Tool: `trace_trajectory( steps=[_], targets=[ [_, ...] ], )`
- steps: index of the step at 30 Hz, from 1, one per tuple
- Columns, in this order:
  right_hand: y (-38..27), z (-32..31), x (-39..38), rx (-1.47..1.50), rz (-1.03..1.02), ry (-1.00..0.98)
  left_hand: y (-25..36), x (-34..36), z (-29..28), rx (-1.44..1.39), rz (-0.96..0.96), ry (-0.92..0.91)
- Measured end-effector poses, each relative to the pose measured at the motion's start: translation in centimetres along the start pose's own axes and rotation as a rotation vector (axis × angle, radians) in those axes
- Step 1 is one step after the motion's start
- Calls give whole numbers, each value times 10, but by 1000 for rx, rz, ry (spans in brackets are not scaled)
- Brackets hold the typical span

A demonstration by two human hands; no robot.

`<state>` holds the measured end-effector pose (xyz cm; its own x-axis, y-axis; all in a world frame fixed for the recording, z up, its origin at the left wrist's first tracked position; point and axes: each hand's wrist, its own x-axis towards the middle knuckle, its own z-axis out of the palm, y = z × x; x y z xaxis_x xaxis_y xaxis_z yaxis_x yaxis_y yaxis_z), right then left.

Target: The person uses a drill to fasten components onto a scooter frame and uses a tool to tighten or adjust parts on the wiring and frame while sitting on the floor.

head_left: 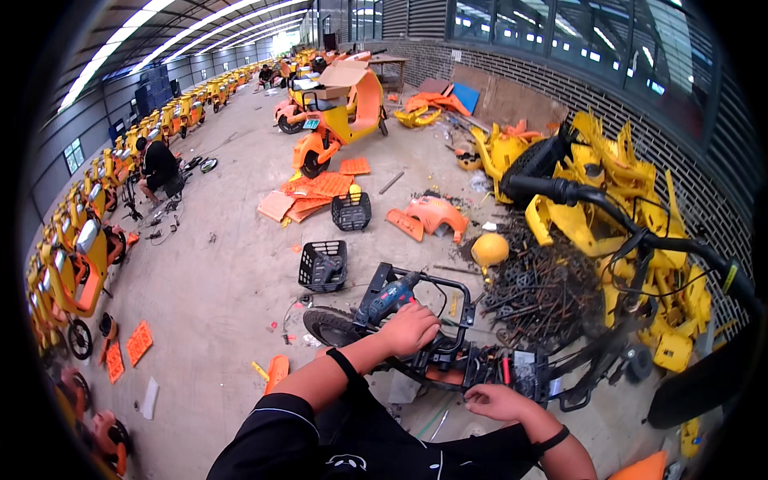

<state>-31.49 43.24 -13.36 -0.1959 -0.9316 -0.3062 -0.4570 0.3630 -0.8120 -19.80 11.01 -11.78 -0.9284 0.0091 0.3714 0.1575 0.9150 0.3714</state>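
**Left hand (410, 329) over one blue drill (386, 302), right hand (498, 402) beside one stripped scooter frame (468, 360)**

From my remote seat, I start far left of the left fingers, where yellow-and-orange scooters (84, 272) stand in a long row, too many and too overlapped for me to count. Nearer, two orange perforated panels (139, 342) lie on the floor (224, 264), and beyond them I see one crouching person (160, 164) in dark clothes. Ahead and left of the left fingers sit two black baskets (320, 286); the nearer holds one dark tool (326, 268), while one yellow ball (355, 190) shows at the farther. One black wheel (326, 326) lies just left of the left hand.

The drill is right at the left fingers, above the frame. Those fingers are bent, but I cannot tell whether they grip it. The right fingers curl loosely by the frame's near edge; I cannot tell whether they hold anything. Just beyond them is one small red part (506, 370).

Ahead of the right fingers I count one yellow helmet-like dome (490, 250), then a pile of dark metal pieces (552, 292). Farther right, one black handlebar (680, 244) crosses before heaped yellow panels (612, 160).
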Motion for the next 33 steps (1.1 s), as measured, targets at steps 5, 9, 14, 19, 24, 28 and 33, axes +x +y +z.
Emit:
trace_trajectory(
  steps=[5,9,14,19,24,28,33],
  targets=[
    [-35,13,5,282,-29,349,17,-13,12,-61,-25,198],
    [-6,43,24,868,-132,629,53,-69,18,-167,-112,453],
    [-68,44,63,48,-310,822,28,-165,68,-638,-650,538],
    [-115,37,123,-323,-367,847,-16,-214,72,-1530,-986,727],
    [-132,35,162,-579,113,593,-3,-237,53,-1640,-939,767],
    [-145,37,183,-585,237,473,-9,-261,51,-1684,-895,840],
    [-149,40,188,-651,236,499,-2,-262,43,-1609,-938,796]
  ],
)
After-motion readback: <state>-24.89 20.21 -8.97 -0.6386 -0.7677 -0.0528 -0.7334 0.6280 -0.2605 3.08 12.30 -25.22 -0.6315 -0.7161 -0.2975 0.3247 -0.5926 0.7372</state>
